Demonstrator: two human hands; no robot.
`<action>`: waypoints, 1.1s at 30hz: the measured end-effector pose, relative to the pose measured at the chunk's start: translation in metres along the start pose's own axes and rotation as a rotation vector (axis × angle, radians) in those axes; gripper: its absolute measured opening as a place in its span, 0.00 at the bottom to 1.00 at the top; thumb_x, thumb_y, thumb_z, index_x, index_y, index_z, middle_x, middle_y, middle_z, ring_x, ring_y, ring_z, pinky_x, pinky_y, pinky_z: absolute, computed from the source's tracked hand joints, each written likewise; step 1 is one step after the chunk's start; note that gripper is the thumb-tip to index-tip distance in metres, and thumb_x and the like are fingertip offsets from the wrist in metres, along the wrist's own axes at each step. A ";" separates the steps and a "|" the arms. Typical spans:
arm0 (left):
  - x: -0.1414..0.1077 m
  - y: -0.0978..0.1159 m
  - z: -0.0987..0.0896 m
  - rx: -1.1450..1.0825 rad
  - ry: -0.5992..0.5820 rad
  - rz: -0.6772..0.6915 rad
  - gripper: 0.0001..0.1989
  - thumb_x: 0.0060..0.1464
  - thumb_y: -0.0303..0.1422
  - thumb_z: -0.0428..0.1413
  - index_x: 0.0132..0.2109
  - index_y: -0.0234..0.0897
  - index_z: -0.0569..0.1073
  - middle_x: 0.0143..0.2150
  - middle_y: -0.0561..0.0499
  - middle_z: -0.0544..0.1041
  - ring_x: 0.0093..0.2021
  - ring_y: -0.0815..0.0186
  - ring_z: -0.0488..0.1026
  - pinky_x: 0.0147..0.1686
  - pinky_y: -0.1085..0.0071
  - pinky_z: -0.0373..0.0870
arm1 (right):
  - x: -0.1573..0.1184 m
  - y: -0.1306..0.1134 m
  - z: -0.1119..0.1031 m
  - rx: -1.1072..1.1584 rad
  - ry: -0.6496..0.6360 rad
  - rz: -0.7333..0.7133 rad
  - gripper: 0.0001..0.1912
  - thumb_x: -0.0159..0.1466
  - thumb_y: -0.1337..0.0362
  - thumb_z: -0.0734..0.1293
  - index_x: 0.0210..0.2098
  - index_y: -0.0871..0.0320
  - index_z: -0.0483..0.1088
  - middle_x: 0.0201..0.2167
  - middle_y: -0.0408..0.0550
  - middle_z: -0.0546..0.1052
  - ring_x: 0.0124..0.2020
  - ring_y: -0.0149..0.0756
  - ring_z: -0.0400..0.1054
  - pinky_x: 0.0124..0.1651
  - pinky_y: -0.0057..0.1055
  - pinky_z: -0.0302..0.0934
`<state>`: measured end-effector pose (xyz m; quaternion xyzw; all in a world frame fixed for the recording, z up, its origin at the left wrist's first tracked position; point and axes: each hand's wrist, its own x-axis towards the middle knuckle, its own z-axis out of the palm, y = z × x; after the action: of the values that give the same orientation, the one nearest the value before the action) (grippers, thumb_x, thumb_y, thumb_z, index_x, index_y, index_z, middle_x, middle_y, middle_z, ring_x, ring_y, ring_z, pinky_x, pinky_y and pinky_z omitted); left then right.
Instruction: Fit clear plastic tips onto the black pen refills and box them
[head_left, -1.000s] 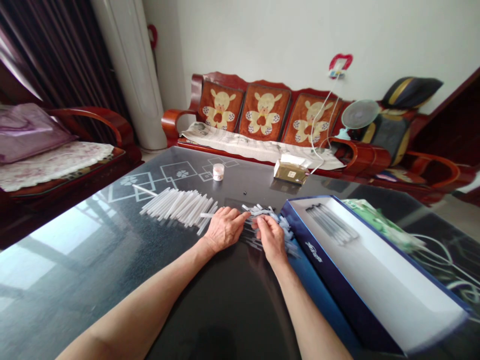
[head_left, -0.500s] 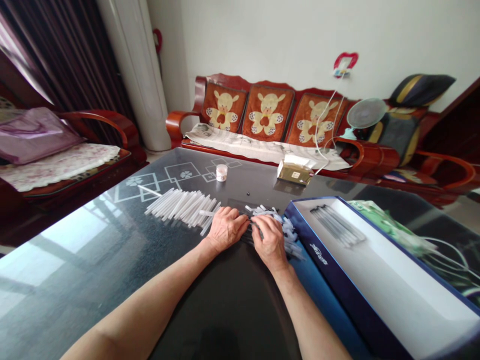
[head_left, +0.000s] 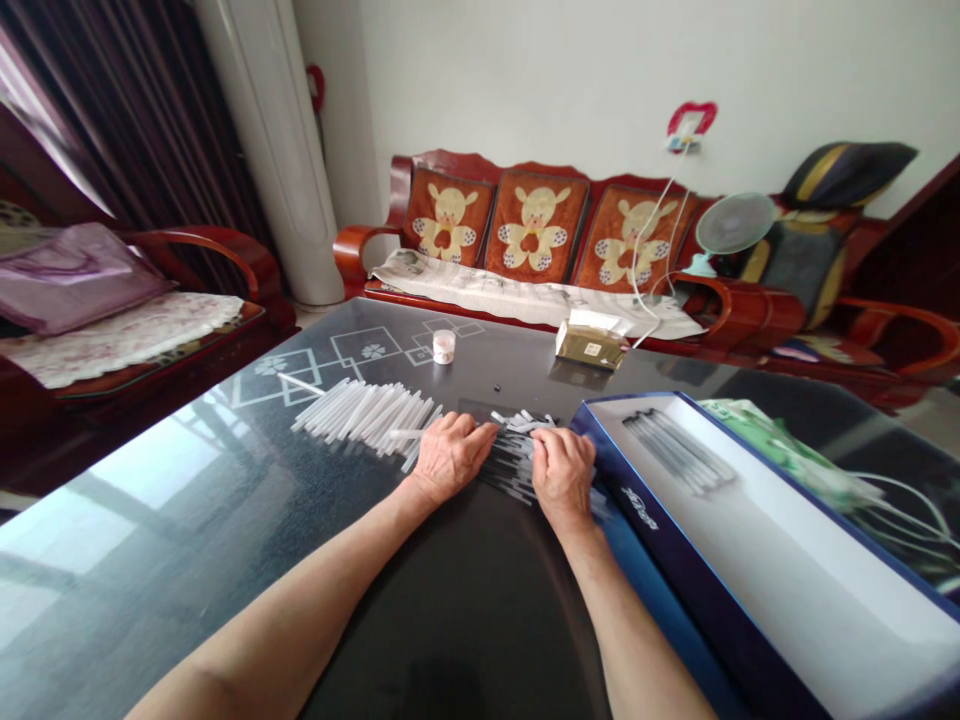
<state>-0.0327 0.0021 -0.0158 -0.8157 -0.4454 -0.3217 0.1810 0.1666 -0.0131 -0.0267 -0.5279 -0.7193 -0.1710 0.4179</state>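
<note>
My left hand is closed around a translucent white tube, whose end sticks out to the left past the knuckles. To its left lies a pile of similar white tubes on the dark tabletop. My right hand has its fingertips drawn together over a second pile of small white and grey stick-like pieces. Whatever is in those fingertips is too small to make out. The two hands are apart, with part of this second pile showing between them.
Right of my hands stands an open blue box, white inside, with several grey sticks at its far end. A small cup, a tissue box and a tiny black piece are farther back. Green plastic packaging lies beyond the box.
My right hand has moved right, away from my left hand, and now hovers over or touches the pile of small pieces. The left hand stays nearly in place with the tube.
</note>
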 end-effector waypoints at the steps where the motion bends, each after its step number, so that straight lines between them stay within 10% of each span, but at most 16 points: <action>1: 0.000 0.002 0.000 -0.002 0.006 0.005 0.14 0.64 0.40 0.47 0.45 0.45 0.76 0.30 0.50 0.69 0.32 0.64 0.64 0.32 0.69 0.60 | 0.000 -0.004 0.000 0.011 -0.017 -0.014 0.08 0.67 0.66 0.59 0.39 0.57 0.70 0.38 0.49 0.76 0.42 0.39 0.67 0.52 0.39 0.50; 13: 0.005 0.002 -0.003 0.048 -0.221 -0.074 0.08 0.60 0.36 0.52 0.41 0.43 0.76 0.34 0.48 0.70 0.35 0.62 0.66 0.33 0.68 0.62 | -0.003 -0.021 0.008 0.078 -0.175 -0.081 0.08 0.66 0.68 0.60 0.38 0.56 0.72 0.34 0.47 0.76 0.40 0.38 0.67 0.51 0.38 0.52; 33: 0.006 0.020 -0.023 -0.297 0.087 0.249 0.15 0.64 0.28 0.43 0.52 0.38 0.70 0.50 0.45 0.77 0.50 0.64 0.72 0.48 0.63 0.68 | -0.002 -0.028 0.005 0.510 -0.034 0.122 0.13 0.66 0.62 0.57 0.45 0.56 0.70 0.42 0.52 0.78 0.46 0.40 0.71 0.49 0.39 0.66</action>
<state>-0.0219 -0.0177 0.0050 -0.8675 -0.2805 -0.3940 0.1163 0.1391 -0.0218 -0.0259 -0.4506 -0.7130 0.0502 0.5349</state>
